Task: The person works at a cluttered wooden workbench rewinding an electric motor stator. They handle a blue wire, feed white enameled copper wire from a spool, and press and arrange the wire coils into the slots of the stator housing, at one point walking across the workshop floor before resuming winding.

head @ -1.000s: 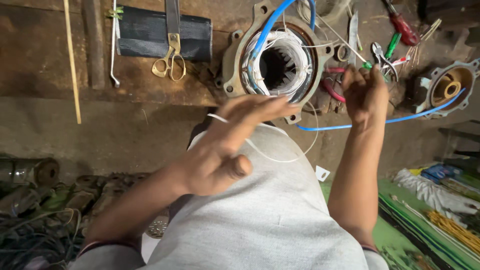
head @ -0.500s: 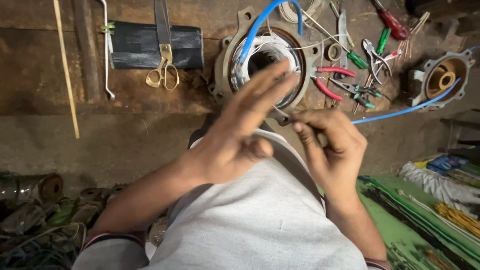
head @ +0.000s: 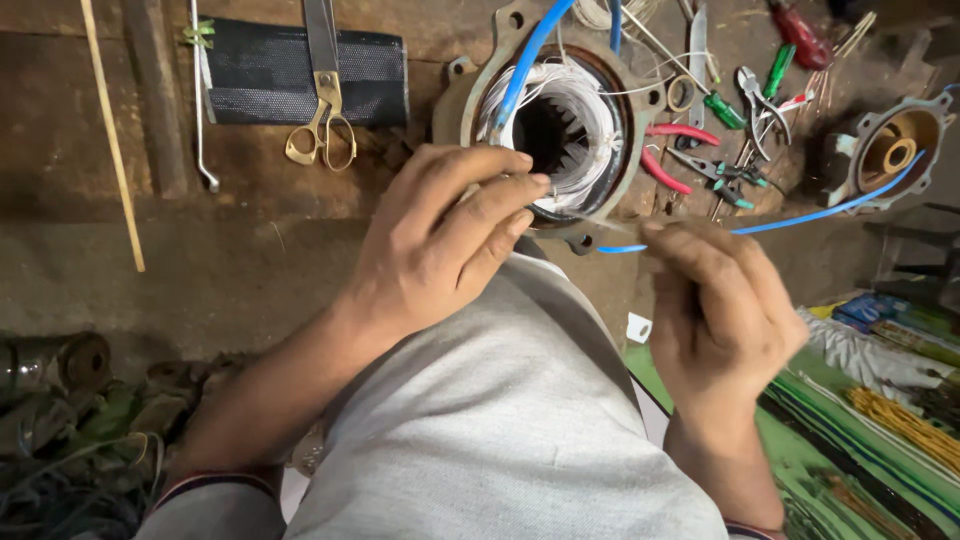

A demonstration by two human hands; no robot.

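Both hands [head: 440,235] [head: 725,310] on thin wire [head: 590,215]

The left hand [head: 440,240] pinches a thin white thread [head: 590,215] just before the motor stator [head: 560,120] with white windings. The right hand [head: 725,315], blurred, holds a blue tube [head: 830,208]. Brass scissors [head: 322,130] and red-handled pliers [head: 672,150] lie nearby.

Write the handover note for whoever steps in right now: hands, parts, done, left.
Left hand: fingers pinched on a thin white thread, just in front of the motor stator.
Right hand: closed on the same thread's other end, beside the blue tube.
Stator lies on the floor, white winding in its bore, blue tubes coming out.
Pliers and scissors lie untouched.
Done: winding seated.
Left: thread still loose between the hands.
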